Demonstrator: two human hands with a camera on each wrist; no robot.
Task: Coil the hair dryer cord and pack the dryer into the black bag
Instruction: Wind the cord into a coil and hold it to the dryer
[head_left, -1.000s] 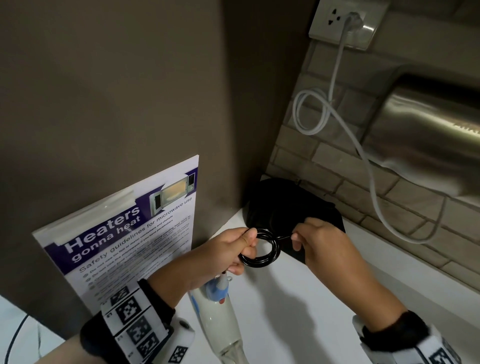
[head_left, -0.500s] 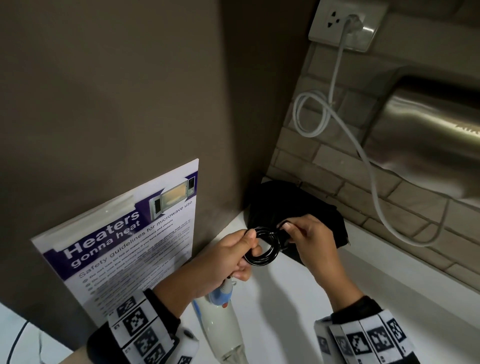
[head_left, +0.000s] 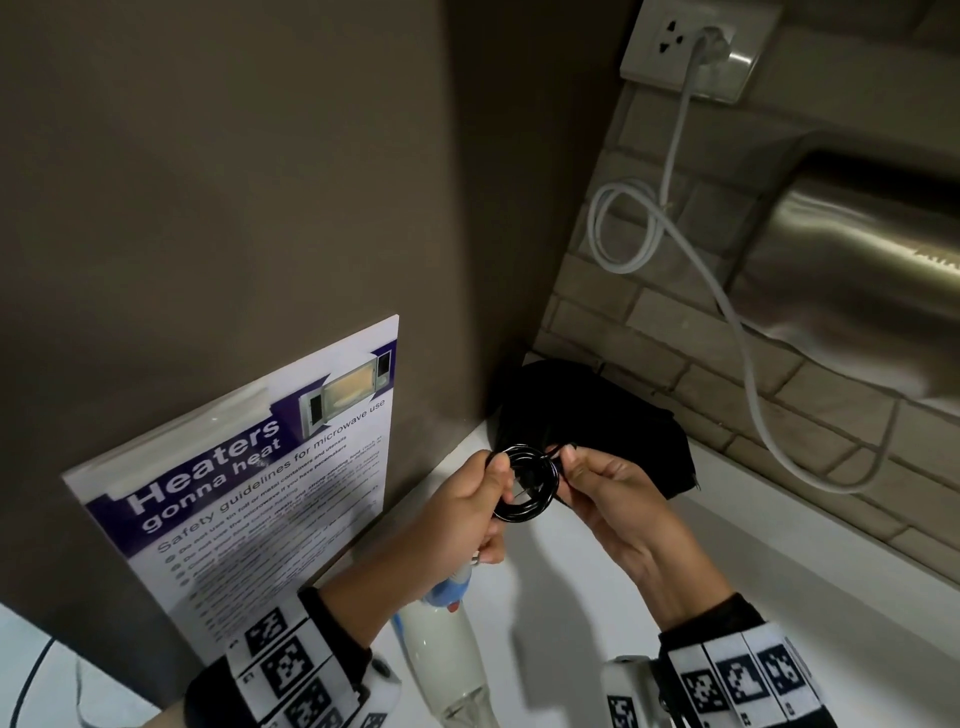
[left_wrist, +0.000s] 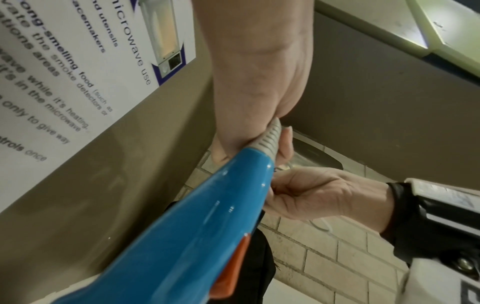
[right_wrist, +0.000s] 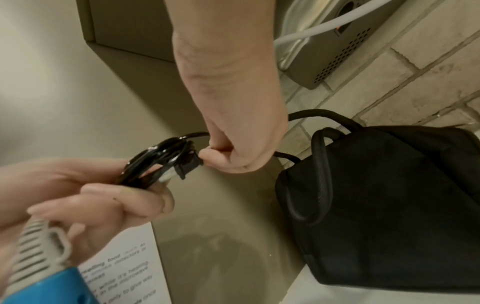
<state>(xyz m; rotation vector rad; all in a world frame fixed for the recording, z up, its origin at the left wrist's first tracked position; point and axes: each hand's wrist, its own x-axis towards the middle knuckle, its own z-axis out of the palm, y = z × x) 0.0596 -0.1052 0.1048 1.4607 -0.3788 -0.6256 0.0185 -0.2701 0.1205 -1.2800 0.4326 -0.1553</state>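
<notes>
Head view: left hand (head_left: 462, 512) grips the coiled cord (head_left: 525, 483); right hand (head_left: 605, 493) pinches its plug (right_wrist: 187, 166) beside it.

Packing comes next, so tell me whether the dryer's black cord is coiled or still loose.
Coiled. The black cord sits in tight stacked loops gripped by the left hand, while the right hand pinches its plug end against the coil.
</notes>
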